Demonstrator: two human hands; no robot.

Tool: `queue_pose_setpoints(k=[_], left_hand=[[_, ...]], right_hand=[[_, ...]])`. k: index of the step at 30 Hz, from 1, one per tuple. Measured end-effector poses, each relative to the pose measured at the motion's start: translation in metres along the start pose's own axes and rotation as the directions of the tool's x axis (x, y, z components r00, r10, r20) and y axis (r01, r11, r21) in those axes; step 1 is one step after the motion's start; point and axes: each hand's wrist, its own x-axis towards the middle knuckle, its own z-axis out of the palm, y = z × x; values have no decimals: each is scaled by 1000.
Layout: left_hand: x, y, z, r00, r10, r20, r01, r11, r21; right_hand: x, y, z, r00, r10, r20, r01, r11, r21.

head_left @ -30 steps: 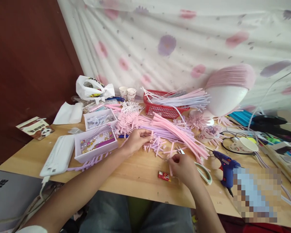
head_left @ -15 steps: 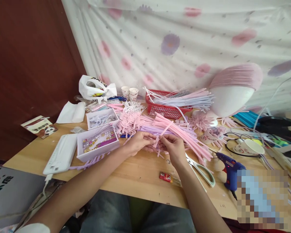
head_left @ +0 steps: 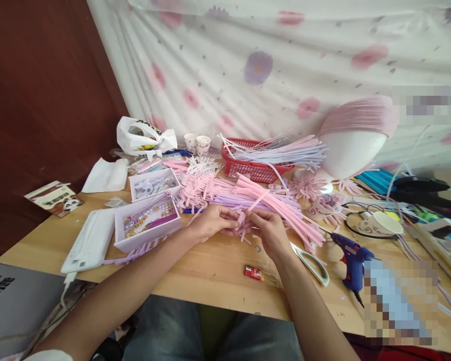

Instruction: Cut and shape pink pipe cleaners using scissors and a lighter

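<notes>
Between my two hands is a small pink piece of bent pipe cleaner [head_left: 241,220], with short ends sticking out below. The fingers of my left hand [head_left: 215,222] are closed on its left side. My right hand [head_left: 266,225] pinches it from the right, thumb and forefinger together. Just behind my hands lies a bundle of long pink pipe cleaners [head_left: 278,205], tied with a strip, over purple pipe cleaners [head_left: 225,200]. A heap of short twisted pink pieces [head_left: 197,189] sits behind my left hand. Scissors [head_left: 313,267] lie beside my right forearm.
On the left stand white boxes [head_left: 120,235] of beads and a white power strip [head_left: 88,240]. A red basket [head_left: 248,170] of pipe cleaners is at the back. A blue glue gun [head_left: 355,263] and a paper cup [head_left: 379,225] are on the right. A lighter [head_left: 253,272] lies near the front edge.
My view has shifted slightly, so most things sit a little further left. Both hands stay closed on the pink piece, which has turned a little between the fingers.
</notes>
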Motion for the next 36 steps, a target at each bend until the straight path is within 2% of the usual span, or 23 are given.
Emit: queue_pose_setpoints(k=[10, 15, 19, 29, 36], left_hand=[[-2, 0, -1, 996, 39, 75, -47, 993, 111], [-2, -2, -1, 994, 79, 82, -94, 975, 203], [-2, -3, 0, 984, 169, 53, -177, 946, 271], [0, -3, 3, 971, 237, 19, -236, 954, 185], [-2, -1, 2, 977, 212, 24, -213, 961, 176]], right_hand=[[4, 7, -12, 998, 22, 58, -19, 998, -53], [3, 11, -5, 999, -15, 40, 17, 998, -55], [0, 15, 2, 999, -46, 3, 46, 998, -42], [-3, 25, 11, 995, -102, 18, 99, 987, 127], [-3, 28, 8, 991, -131, -17, 132, 987, 95]])
